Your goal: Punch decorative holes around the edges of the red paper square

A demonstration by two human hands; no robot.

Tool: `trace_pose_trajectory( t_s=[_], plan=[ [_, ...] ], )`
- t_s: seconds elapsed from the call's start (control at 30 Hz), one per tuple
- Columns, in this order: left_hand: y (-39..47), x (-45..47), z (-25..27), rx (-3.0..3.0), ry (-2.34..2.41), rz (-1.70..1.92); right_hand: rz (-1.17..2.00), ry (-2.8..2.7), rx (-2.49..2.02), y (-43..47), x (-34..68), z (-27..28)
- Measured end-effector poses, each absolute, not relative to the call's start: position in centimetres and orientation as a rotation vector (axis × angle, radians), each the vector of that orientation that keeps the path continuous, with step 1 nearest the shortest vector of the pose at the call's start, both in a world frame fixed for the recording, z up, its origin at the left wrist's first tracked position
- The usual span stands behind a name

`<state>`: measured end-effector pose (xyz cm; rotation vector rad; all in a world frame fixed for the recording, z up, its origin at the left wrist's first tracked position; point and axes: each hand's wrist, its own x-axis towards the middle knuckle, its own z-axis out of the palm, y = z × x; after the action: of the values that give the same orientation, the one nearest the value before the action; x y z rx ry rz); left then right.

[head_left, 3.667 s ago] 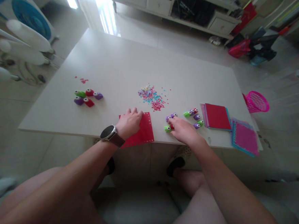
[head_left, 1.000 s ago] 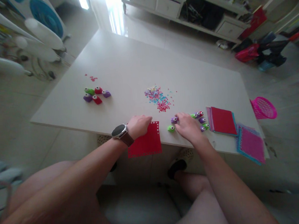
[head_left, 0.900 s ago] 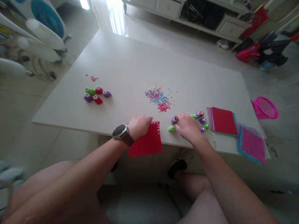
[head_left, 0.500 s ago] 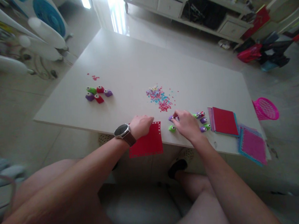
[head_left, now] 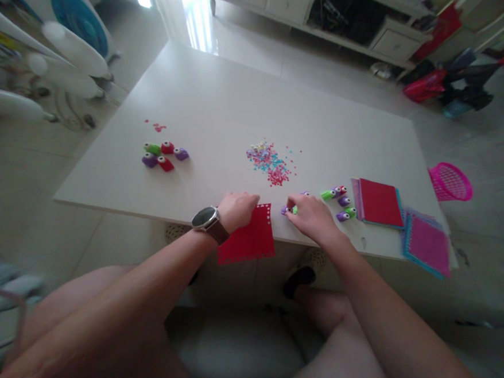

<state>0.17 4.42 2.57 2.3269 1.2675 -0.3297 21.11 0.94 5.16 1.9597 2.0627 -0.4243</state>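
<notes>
My left hand (head_left: 237,209), with a watch (head_left: 205,217) on its wrist, has its fingers curled at the top edge of a red sheet (head_left: 245,241). Small holes run along that sheet's edges, and it hangs partly over the table's front edge. My right hand (head_left: 312,215) pinches a small purple craft punch (head_left: 284,210) with an eye-like round top, low over the table. A green punch (head_left: 295,210) shows beside it, partly hidden by the fingers. Behind my right hand, another purple punch (head_left: 305,193) is half covered. More punches (head_left: 342,201) cluster to the right.
A pile of coloured confetti (head_left: 271,163) lies mid-table. Several punches (head_left: 163,155) and a few red scraps (head_left: 158,127) are on the left. To the right are a stack of red and pink sheets (head_left: 381,202) and purple-blue sheets (head_left: 427,244). A pink basket (head_left: 452,182) stands beyond the white table (head_left: 229,104).
My right hand has moved slightly toward the front edge and left with the purple punch, now close by the green one. My left hand stays on the red sheet.
</notes>
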Motion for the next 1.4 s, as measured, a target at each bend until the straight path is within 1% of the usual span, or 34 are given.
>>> trace_pose_trajectory(
  t_s=[0.13, 0.53, 0.93, 1.1, 1.23, 1.4],
  plan=[
    [4.6, 0.0, 2.3, 2.332, 1.257, -0.316, -0.488, 2.115, 1.871, 0.5, 20.4, 5.1],
    [4.5, -0.3, 2.7, 2.274, 1.255, -0.224, -0.481, 2.176, 1.812, 0.4, 20.0, 4.7],
    [4.7, -0.1, 2.9, 2.301, 1.256, -0.312, -0.487, 2.209, 1.767, 0.2, 19.9, 4.5],
    [4.7, 0.0, 2.9, 2.287, 1.270, -0.260, -0.468, 2.211, 1.774, 0.1, 19.9, 4.6],
    [4.7, 0.1, 2.9, 2.291, 1.267, -0.308, -0.469, 2.216, 1.761, 0.1, 19.8, 4.6],
    [4.8, -0.1, 2.7, 2.302, 1.254, -0.283, -0.466, 2.198, 1.775, 0.2, 19.7, 4.7]
  ],
)
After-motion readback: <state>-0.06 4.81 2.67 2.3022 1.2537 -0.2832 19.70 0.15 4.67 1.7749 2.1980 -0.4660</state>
